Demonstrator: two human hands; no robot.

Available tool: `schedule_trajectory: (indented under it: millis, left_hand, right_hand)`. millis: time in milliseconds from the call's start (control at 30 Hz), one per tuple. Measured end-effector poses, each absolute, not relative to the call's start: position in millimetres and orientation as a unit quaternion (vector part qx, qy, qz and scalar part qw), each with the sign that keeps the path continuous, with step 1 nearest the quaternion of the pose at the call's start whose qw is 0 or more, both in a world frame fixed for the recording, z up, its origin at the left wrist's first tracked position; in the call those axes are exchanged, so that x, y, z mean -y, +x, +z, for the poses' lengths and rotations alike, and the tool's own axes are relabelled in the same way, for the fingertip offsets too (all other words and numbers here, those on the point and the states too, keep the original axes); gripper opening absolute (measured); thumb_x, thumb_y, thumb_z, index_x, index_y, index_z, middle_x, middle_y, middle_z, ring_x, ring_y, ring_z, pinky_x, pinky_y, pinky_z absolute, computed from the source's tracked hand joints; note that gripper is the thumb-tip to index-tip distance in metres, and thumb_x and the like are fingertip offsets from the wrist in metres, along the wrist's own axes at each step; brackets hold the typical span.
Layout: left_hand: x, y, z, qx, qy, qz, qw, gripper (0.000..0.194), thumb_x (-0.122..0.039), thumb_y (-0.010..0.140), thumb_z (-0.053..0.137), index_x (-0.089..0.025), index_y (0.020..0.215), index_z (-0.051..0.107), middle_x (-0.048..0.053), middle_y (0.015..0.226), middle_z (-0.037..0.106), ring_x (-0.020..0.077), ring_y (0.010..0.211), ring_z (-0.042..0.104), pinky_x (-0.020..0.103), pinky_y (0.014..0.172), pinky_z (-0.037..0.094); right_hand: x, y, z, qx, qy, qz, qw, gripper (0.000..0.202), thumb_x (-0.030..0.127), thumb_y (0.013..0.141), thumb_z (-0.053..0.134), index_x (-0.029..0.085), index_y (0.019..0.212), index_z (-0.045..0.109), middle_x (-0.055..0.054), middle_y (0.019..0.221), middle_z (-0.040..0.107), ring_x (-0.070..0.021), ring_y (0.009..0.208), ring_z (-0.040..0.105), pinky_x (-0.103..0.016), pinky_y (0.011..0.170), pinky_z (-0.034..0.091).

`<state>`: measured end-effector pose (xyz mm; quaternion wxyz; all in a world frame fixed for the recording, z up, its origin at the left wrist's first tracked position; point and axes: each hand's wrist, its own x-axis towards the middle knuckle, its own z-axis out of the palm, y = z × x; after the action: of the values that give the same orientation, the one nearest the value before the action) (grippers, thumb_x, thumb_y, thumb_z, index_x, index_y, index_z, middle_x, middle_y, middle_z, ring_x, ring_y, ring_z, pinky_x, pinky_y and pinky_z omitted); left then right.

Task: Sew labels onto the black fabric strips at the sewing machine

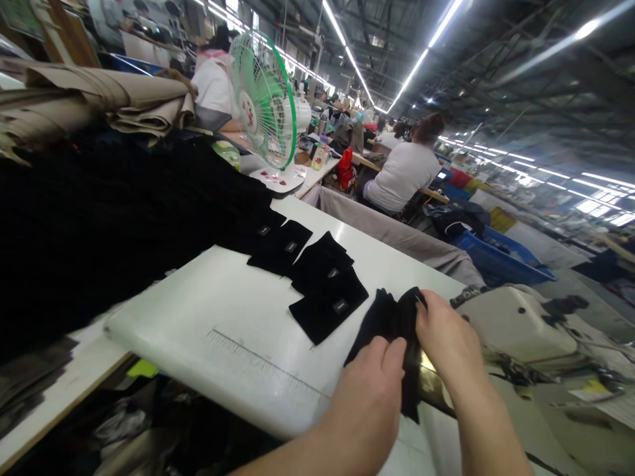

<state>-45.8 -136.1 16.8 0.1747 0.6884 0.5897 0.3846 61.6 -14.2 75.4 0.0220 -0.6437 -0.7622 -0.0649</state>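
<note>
Both my hands are on a bunched black fabric piece [381, 320] at the right of the white table. My left hand [370, 390] has its fingers closed on the cloth's near side. At its far right edge my right hand [446, 330] pinches the folded cloth; the fingertips are partly hidden. Just left of it, several black cut pieces [317, 317] overlap in a row, each with a small grey label [340, 305]. A sewing machine [520, 324] stands right beside my right hand.
A big heap of black fabric [124, 218] covers the left side, with beige cloth [114, 89] on top. A green-rimmed fan [268, 106] stands at the table's far end. Ruler marks [262, 360] line the white table [198, 304]. Beyond are a seated person [404, 172] and a blue bin [516, 264].
</note>
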Motion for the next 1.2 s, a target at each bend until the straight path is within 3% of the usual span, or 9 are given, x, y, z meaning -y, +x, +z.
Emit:
schedule_trajectory:
  millis: [167, 267, 400, 567, 767, 967, 1033, 1200]
  left_hand:
    - [131.1, -45.2, 13.5, -0.619, 0.659, 0.354, 0.239, 0.056, -0.01, 0.095, 0.049, -0.014, 0.149, 0.035, 0.014, 0.124, 0.061, 0.0254, 0.108, 0.063, 0.039, 0.095, 0.056]
    - [122.8, -55.6, 19.5, -0.677, 0.641, 0.271, 0.24, 0.05, -0.011, 0.095, 0.053, -0.009, 0.145, 0.043, 0.016, 0.121, 0.064, 0.0293, 0.112, 0.061, 0.044, 0.097, 0.054]
    - [115.4, -68.7, 29.5, -0.714, 0.626, 0.194, 0.247, 0.032, -0.016, 0.093, 0.061, -0.01, 0.124, 0.06, 0.013, 0.109, 0.067, 0.0305, 0.106, 0.064, 0.044, 0.092, 0.056]
    - [115.0, -74.2, 32.1, -0.727, 0.615, 0.174, 0.252, 0.023, -0.021, 0.092, 0.065, -0.012, 0.113, 0.063, 0.012, 0.105, 0.067, 0.0301, 0.102, 0.065, 0.043, 0.087, 0.056]
    - [113.9, -72.7, 27.7, -0.744, 0.614, 0.175, 0.198, 0.022, -0.027, 0.087, 0.071, -0.014, 0.103, 0.063, 0.012, 0.103, 0.063, 0.0317, 0.101, 0.061, 0.045, 0.082, 0.055]
    - [114.8, -58.5, 14.5, -0.714, 0.639, 0.215, 0.19, 0.018, -0.009, 0.09, 0.058, -0.014, 0.107, 0.061, 0.012, 0.109, 0.062, 0.0306, 0.103, 0.06, 0.047, 0.087, 0.054]
    - [115.5, -57.2, 12.4, -0.707, 0.637, 0.228, 0.204, 0.017, -0.008, 0.09, 0.056, -0.014, 0.106, 0.061, 0.012, 0.108, 0.063, 0.0308, 0.103, 0.059, 0.047, 0.087, 0.054]
    - [115.3, -61.9, 13.8, -0.708, 0.615, 0.242, 0.247, 0.021, -0.011, 0.085, 0.066, -0.014, 0.104, 0.058, 0.013, 0.108, 0.061, 0.0309, 0.104, 0.059, 0.046, 0.09, 0.053]
  right_hand:
    - [-0.5, 55.4, 71.9, 0.776, -0.627, -0.055, -0.052, 0.032, 0.021, 0.099, 0.039, 0.018, 0.113, 0.068, -0.016, 0.103, 0.073, -0.0284, 0.089, 0.071, -0.034, 0.072, 0.044]
    - [-15.2, 52.4, 55.9, 0.782, -0.619, -0.037, -0.059, 0.032, 0.019, 0.097, 0.041, 0.017, 0.115, 0.068, -0.017, 0.103, 0.074, -0.0289, 0.093, 0.071, -0.034, 0.075, 0.045]
    - [-29.2, 54.0, 39.1, 0.789, -0.612, -0.004, -0.061, 0.028, 0.023, 0.094, 0.049, 0.017, 0.112, 0.069, -0.015, 0.103, 0.074, -0.0279, 0.096, 0.07, -0.033, 0.077, 0.045]
    - [-28.2, 60.7, 31.0, 0.782, -0.622, 0.019, -0.032, 0.024, 0.027, 0.093, 0.05, 0.021, 0.106, 0.069, -0.01, 0.101, 0.074, -0.0258, 0.094, 0.07, -0.031, 0.073, 0.044]
    - [-28.8, 67.3, 18.0, 0.765, -0.641, 0.056, 0.019, 0.03, 0.03, 0.091, 0.052, 0.019, 0.116, 0.065, -0.009, 0.1, 0.074, -0.0236, 0.09, 0.069, -0.029, 0.072, 0.045]
    - [-34.5, 69.2, 11.2, 0.778, -0.62, 0.084, 0.059, 0.013, 0.028, 0.083, 0.054, 0.023, 0.086, 0.065, -0.002, 0.089, 0.069, -0.0197, 0.082, 0.065, -0.027, 0.072, 0.044]
    - [-32.5, 69.2, 11.0, 0.774, -0.624, 0.079, 0.075, 0.012, 0.03, 0.081, 0.054, 0.023, 0.085, 0.063, -0.004, 0.091, 0.068, -0.0207, 0.082, 0.063, -0.028, 0.073, 0.044]
    - [-28.1, 71.4, 11.2, 0.759, -0.637, 0.096, 0.092, 0.018, 0.034, 0.08, 0.054, 0.024, 0.092, 0.062, 0.001, 0.072, 0.063, -0.0213, 0.069, 0.062, -0.029, 0.066, 0.043]
